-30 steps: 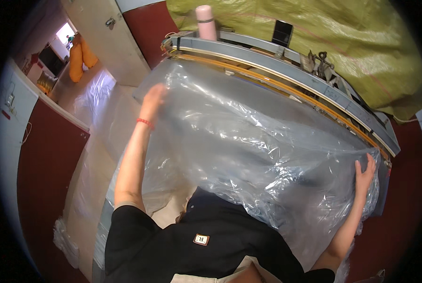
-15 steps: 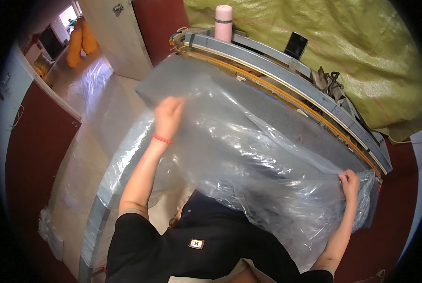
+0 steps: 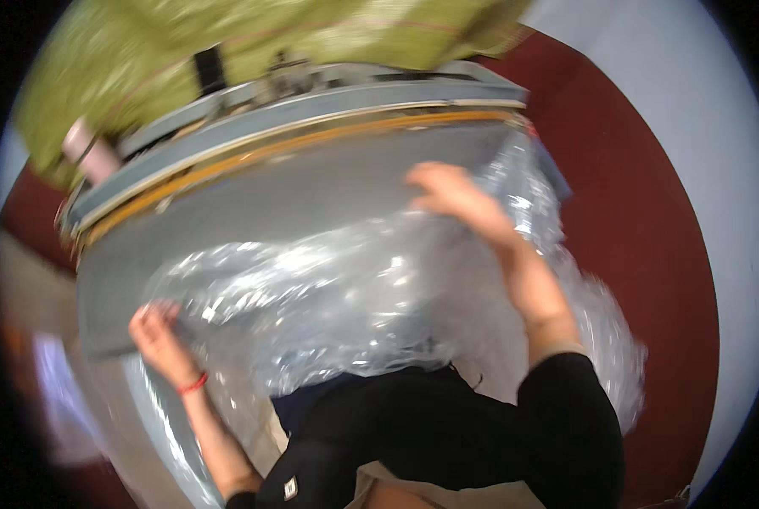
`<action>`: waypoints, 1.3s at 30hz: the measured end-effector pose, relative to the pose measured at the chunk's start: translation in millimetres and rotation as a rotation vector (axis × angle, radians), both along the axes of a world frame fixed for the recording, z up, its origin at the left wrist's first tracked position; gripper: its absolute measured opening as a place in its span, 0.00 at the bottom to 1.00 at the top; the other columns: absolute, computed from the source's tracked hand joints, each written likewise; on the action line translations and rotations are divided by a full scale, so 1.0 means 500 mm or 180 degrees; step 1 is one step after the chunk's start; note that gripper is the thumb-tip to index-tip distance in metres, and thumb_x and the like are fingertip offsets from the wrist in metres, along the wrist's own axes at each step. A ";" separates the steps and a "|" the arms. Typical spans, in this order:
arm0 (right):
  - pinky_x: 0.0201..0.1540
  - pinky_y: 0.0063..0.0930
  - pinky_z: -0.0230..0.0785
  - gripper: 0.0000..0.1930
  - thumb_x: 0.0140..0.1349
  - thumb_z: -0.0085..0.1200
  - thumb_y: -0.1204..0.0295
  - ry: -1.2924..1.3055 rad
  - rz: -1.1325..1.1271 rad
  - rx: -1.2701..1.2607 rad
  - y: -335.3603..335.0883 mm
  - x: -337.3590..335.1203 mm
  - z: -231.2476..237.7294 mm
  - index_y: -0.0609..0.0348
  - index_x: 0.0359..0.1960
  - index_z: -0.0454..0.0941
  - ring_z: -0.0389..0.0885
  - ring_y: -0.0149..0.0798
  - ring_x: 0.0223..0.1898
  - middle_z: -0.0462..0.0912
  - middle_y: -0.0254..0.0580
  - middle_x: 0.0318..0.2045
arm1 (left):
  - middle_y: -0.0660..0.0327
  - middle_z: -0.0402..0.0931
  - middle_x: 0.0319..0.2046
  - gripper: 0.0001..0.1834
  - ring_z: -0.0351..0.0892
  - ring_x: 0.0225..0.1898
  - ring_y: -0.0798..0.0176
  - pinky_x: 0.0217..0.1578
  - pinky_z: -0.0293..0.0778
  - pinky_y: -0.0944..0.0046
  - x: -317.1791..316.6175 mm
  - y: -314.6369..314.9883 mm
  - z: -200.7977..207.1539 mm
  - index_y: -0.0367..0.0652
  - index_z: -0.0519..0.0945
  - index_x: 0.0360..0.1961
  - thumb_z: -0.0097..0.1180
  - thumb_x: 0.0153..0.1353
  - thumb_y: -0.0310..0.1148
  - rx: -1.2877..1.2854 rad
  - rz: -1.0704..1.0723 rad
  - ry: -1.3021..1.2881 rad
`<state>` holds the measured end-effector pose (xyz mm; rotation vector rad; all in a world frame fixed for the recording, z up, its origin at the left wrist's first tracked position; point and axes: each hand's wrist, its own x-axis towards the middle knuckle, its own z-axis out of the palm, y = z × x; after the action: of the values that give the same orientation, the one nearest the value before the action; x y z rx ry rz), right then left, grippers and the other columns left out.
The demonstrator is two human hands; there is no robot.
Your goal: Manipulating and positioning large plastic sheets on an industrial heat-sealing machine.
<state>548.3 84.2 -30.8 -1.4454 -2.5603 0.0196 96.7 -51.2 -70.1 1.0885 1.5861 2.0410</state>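
Note:
A crumpled sheet of clear plastic film (image 3: 303, 280) spreads over the near part of a grey work surface (image 3: 277, 191) and bunches against my body. At the film's left end is my left hand (image 3: 157, 338), a red bead bracelet on its wrist. Its fingers are smeared by motion, so whether they grip the film cannot be made out. My right hand (image 3: 454, 191) reaches over the right part of the surface, fingers curved and thumb apart, with nothing seen between them. More film hangs down past my right forearm.
A long grey metal bar (image 3: 311, 114) with an orange strip (image 3: 252, 159) runs along the surface's far edge. Behind it stand a pink bottle (image 3: 91, 154), a dark phone (image 3: 210, 69) and a yellow-green woven sheet (image 3: 311, 30). A dark red and white wall (image 3: 642, 195) rises at right.
The view has swung to the right. My right hand has left the film's right edge and moved forward over the surface. My left hand has come down; the film now lies nearer me, baring more surface.

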 end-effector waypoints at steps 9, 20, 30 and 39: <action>0.46 0.35 0.61 0.14 0.45 0.59 0.69 0.1341 0.0587 0.0788 -0.081 -0.102 -0.020 0.53 0.35 0.75 0.69 0.39 0.46 0.73 0.35 0.37 | 0.66 0.69 0.27 0.14 0.66 0.24 0.73 0.21 0.61 0.75 -0.706 -0.178 -0.213 0.39 0.72 0.41 0.44 0.57 0.35 -0.0048 0.1134 -0.1988; 0.45 0.34 0.62 0.17 0.43 0.61 0.67 0.1670 -0.1846 0.1825 -0.209 0.220 -0.051 0.56 0.36 0.75 0.71 0.43 0.43 0.75 0.39 0.39 | 0.63 0.70 0.30 0.15 0.68 0.27 0.70 0.24 0.64 0.73 -0.677 -0.170 -0.208 0.36 0.73 0.42 0.41 0.58 0.34 -0.0467 0.1451 -0.1518; 0.28 0.30 0.67 0.04 0.49 0.56 0.75 0.2730 -0.1654 0.1616 -0.244 0.170 -0.113 0.60 0.25 0.74 0.75 0.41 0.25 0.76 0.41 0.24 | 0.58 0.72 0.34 0.16 0.71 0.31 0.67 0.29 0.68 0.69 -0.495 -0.079 -0.146 0.33 0.73 0.41 0.40 0.59 0.33 -0.0568 0.1270 -0.1148; 0.47 0.33 0.62 0.04 0.51 0.53 0.73 0.2902 0.0422 0.1363 -0.135 -0.217 -0.082 0.59 0.24 0.73 0.73 0.38 0.38 0.75 0.39 0.29 | 0.66 0.70 0.27 0.15 0.66 0.25 0.72 0.26 0.61 0.73 -0.146 -0.010 0.012 0.38 0.72 0.38 0.49 0.59 0.40 -0.0290 0.0882 -0.0091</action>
<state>439.9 16.6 -71.7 -0.8202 -1.7528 0.1130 23.7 -56.2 -64.0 0.8425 1.8845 2.1175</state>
